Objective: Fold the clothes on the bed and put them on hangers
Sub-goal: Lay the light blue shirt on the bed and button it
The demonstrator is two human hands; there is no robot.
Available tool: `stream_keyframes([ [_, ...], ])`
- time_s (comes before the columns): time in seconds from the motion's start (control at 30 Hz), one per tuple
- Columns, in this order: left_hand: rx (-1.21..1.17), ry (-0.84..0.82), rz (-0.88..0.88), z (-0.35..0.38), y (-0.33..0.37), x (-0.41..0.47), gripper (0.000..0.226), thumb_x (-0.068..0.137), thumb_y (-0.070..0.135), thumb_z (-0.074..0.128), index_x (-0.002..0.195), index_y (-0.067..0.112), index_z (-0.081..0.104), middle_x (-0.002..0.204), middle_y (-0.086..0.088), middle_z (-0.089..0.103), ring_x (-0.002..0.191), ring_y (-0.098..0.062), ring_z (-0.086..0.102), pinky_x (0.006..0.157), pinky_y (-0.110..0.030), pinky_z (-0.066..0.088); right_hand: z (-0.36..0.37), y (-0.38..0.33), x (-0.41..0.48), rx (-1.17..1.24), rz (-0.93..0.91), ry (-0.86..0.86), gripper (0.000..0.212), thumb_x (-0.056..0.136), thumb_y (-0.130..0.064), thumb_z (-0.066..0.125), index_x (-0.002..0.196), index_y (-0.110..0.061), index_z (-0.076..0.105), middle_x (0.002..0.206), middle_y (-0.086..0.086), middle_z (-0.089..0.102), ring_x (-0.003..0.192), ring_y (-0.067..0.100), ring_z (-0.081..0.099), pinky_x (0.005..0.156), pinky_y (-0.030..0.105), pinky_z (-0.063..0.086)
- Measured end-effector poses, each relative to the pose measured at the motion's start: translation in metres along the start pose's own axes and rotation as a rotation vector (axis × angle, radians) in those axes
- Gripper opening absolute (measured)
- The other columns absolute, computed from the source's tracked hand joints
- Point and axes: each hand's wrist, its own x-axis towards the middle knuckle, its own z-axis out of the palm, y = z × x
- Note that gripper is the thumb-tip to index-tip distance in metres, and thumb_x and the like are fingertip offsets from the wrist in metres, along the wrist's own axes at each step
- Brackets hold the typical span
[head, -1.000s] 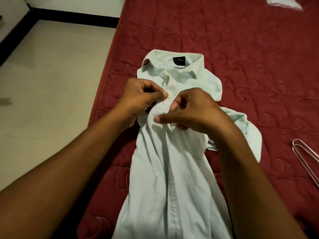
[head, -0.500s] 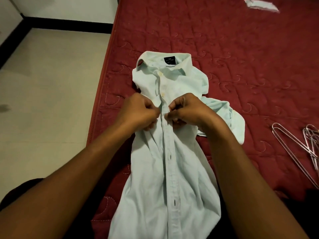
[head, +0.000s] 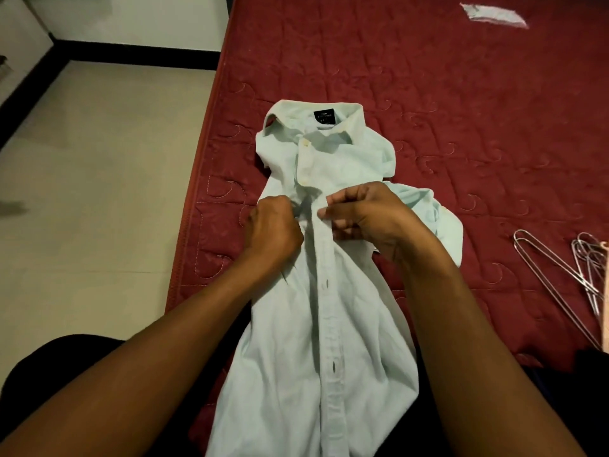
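Open bedspread (head: 461, 94) beyond the shirt (head: 329, 324) — wire hangers (head: 566, 275) crowd the right edge.

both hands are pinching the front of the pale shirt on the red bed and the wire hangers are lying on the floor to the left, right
Not quite. The wire hangers lie on the red bed, to the right of the pale shirt, not on the floor, as the head view shows. The rest holds: the left hand and right hand pinch the shirt's front.

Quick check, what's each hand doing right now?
Left hand: curled, gripping the shirt front beside the button placket.
Right hand: pinching the placket edge of the shirt.
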Motion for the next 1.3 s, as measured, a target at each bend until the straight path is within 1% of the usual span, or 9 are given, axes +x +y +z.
stream_keyframes([
  [0.13,-0.384,-0.176,-0.077,-0.065,0.002,-0.002,0.012,0.095,0.015,0.069,0.085,0.009,0.072,0.083,-0.004,0.074,0.071,-0.02,0.071,0.062,-0.031,0.057,0.014,-0.015,-0.008,0.163,-0.062,-0.003,0.014,0.087,0.002,0.076,0.095,-0.007,0.07,0.079,0.01,0.07,0.063,0.014,0.065,0.061,0.029,0.06],
  [0.23,-0.778,-0.207,-0.171,-0.11,0.004,-0.016,0.006,0.089,0.003,0.075,0.09,0.0,0.07,0.078,-0.013,0.074,0.066,-0.023,0.072,0.057,-0.028,0.06,0.025,-0.016,-0.015,0.326,-0.098,-0.024,0.01,0.092,0.002,0.07,0.098,-0.007,0.069,0.084,0.01,0.073,0.073,0.018,0.067,0.068,0.033,0.062],
  [0.37,-0.603,-0.235,-0.083,-0.104,-0.006,-0.031,0.013,0.078,0.005,0.085,0.086,0.004,0.074,0.072,-0.012,0.074,0.057,-0.013,0.067,0.053,-0.021,0.053,0.039,0.011,-0.02,0.265,-0.107,0.03,0.02,0.091,0.002,0.072,0.111,0.0,0.068,0.079,0.01,0.074,0.063,0.015,0.071,0.06,0.029,0.057],
  [0.47,-0.534,-0.303,-0.06,-0.086,-0.012,-0.032,0.012,0.078,0.011,0.086,0.086,0.011,0.078,0.074,-0.009,0.075,0.063,-0.016,0.07,0.061,-0.033,0.059,0.04,0.021,-0.018,0.182,-0.111,0.039,0.028,0.082,0.005,0.08,0.108,-0.001,0.07,0.089,0.019,0.077,0.076,0.029,0.076,0.072,0.04,0.062],
  [0.6,-0.554,-0.184,-0.046,-0.082,-0.013,-0.029,0.009,0.089,0.01,0.077,0.097,0.013,0.08,0.082,0.0,0.077,0.073,-0.017,0.073,0.066,-0.029,0.061,0.032,0.004,-0.019,0.173,-0.179,0.083,0.032,0.075,0.008,0.083,0.104,-0.001,0.072,0.085,0.018,0.077,0.077,0.027,0.077,0.069,0.034,0.062],
  [0.73,-0.703,-0.143,-0.16,-0.085,-0.015,-0.029,0.011,0.087,0.002,0.077,0.097,0.001,0.073,0.071,-0.011,0.073,0.059,-0.016,0.068,0.054,-0.022,0.055,0.025,-0.001,-0.022,0.015,-0.302,0.239,0.025,0.071,0.003,0.089,0.09,-0.004,0.075,0.069,0.006,0.075,0.063,0.018,0.073,0.06,0.026,0.058],
  [0.93,-0.768,-0.166,-0.248,-0.088,-0.019,-0.027,0.008,0.082,0.004,0.082,0.086,0.0,0.076,0.064,-0.006,0.072,0.053,-0.009,0.063,0.052,-0.022,0.053,0.045,0.008,-0.021,-0.098,-0.385,0.338,0.035,0.071,-0.008,0.091,0.098,-0.019,0.072,0.071,-0.001,0.074,0.069,0.017,0.075,0.074,0.047,0.064],
  [1.07,-0.906,-0.232,-0.294,-0.084,-0.016,-0.028,0.011,0.081,0.002,0.081,0.089,-0.003,0.076,0.075,-0.011,0.073,0.065,-0.017,0.067,0.063,-0.028,0.06,0.056,0.014,-0.019,-0.088,-0.383,0.337,0.037,0.072,-0.012,0.091,0.1,-0.021,0.069,0.074,-0.004,0.076,0.07,0.013,0.075,0.074,0.046,0.064],
  [1.3,-0.999,-0.27,-0.355,-0.084,-0.013,-0.029,0.015,0.082,-0.001,0.079,0.095,-0.007,0.075,0.096,-0.023,0.075,0.081,-0.026,0.071,0.07,-0.031,0.063,0.052,0.016,-0.014,0.037,-0.327,0.257,0.036,0.075,0.0,0.087,0.102,-0.014,0.067,0.078,0.007,0.078,0.075,0.023,0.077,0.078,0.049,0.064],
])
